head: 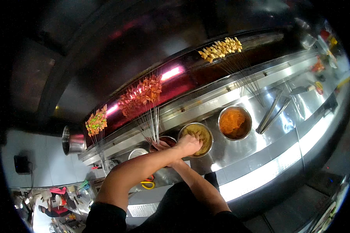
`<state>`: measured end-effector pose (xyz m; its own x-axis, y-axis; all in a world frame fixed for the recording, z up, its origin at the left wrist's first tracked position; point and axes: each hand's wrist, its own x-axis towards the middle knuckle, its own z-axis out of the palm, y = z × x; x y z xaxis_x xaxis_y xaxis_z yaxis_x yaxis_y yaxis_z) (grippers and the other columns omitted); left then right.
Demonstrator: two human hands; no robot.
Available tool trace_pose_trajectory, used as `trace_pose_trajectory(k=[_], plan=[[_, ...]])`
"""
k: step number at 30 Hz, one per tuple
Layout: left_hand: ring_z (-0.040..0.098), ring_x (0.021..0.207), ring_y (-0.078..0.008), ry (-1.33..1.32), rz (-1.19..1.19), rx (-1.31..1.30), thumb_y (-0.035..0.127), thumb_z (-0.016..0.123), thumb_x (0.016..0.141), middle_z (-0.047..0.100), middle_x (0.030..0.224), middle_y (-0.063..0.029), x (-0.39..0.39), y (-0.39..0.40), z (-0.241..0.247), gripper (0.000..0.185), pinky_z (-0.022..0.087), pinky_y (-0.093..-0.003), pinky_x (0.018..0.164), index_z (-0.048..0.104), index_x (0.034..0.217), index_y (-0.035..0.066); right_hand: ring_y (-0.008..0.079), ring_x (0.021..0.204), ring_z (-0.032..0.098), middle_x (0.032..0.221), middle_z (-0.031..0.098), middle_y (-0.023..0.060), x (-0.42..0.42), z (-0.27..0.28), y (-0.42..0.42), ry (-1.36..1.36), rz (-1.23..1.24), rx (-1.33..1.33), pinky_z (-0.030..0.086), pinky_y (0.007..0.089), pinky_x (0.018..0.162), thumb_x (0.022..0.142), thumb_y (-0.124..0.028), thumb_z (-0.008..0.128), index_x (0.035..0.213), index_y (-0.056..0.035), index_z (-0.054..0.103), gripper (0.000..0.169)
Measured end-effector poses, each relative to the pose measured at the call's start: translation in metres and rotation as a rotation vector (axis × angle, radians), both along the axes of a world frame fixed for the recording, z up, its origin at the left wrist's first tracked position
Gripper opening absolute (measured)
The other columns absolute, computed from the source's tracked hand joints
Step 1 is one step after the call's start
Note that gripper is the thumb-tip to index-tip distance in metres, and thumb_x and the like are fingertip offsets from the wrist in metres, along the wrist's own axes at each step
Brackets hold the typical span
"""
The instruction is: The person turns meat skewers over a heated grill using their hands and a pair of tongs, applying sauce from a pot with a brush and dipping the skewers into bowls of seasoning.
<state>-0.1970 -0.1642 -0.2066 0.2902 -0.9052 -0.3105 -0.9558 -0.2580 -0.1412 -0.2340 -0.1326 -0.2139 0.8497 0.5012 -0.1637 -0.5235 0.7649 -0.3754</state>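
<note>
My arms cross, the left over the right. My left hand (189, 144) is down in a metal bowl (212, 142) of yellow-brown powder (203, 132); its fingertips reach the powder, and whether they pinch any is hidden. Beneath my left forearm, partly covered, my right hand (161, 145) grips the lower ends of several thin metal skewers (156, 122). Reddish-brown meat pieces (141, 94) crowd the far ends of those skewers, above the long grill trough (175, 84). A bowl of dark red seasoning (169, 140) sits behind my right hand, mostly covered.
Orange-red powder fills another bowl (234, 122). Metal tongs (269, 115) lie to its right. Skewers of pale yellow pieces (221, 49) and of green-and-orange pieces (96, 121) rest on the grill. Yellow-handled scissors (148, 184) lie near my body. A metal pot (74, 141) stands left; a person (54, 210) is farther off.
</note>
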Motion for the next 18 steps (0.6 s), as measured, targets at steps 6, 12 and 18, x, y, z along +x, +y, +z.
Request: trace_pose_trajectory(k=[6, 12, 18], plan=[[0.065, 0.062, -0.0215, 0.169, -0.083, -0.067, 0.011, 0.059, 0.066, 0.063, 0.061, -0.0102, -0.003, 0.006, -0.009, 0.01, 0.053, -0.0334, 0.054, 0.066, 0.061, 0.006, 0.0063, 0.075, 0.05, 0.086, 0.052, -0.0023, -0.002, -0.02, 0.008, -0.075, 0.009, 0.134, 0.042, 0.0244, 0.064, 0.091, -0.032, 0.052, 0.127, -0.0085, 0.046, 0.043], [0.065, 0.07, -0.0299, 0.294, 0.287, -0.077, 0.008, 0.06, 0.07, 0.064, 0.075, -0.0184, 0.008, -0.013, 0.025, 0.014, 0.053, -0.038, 0.059, 0.067, 0.076, -0.001, 0.0101, 0.072, 0.054, 0.087, 0.057, 0.0018, -0.004, -0.037, 0.002, -0.007, -0.135, 0.159, 0.044, 0.0241, 0.059, 0.089, -0.027, 0.056, 0.108, -0.0087, 0.053, 0.026], [0.064, 0.063, -0.0214, 0.799, 0.625, -0.662, 0.007, 0.069, 0.067, 0.065, 0.073, -0.015, 0.051, -0.002, 0.07, 0.016, 0.051, -0.0338, 0.062, 0.066, 0.081, -0.001, 0.0067, 0.054, 0.038, 0.074, 0.043, -0.0037, 0.002, -0.013, -0.022, 0.057, 0.081, 0.086, 0.031, 0.0164, 0.042, 0.091, -0.024, 0.051, 0.123, -0.0108, 0.045, 0.036]])
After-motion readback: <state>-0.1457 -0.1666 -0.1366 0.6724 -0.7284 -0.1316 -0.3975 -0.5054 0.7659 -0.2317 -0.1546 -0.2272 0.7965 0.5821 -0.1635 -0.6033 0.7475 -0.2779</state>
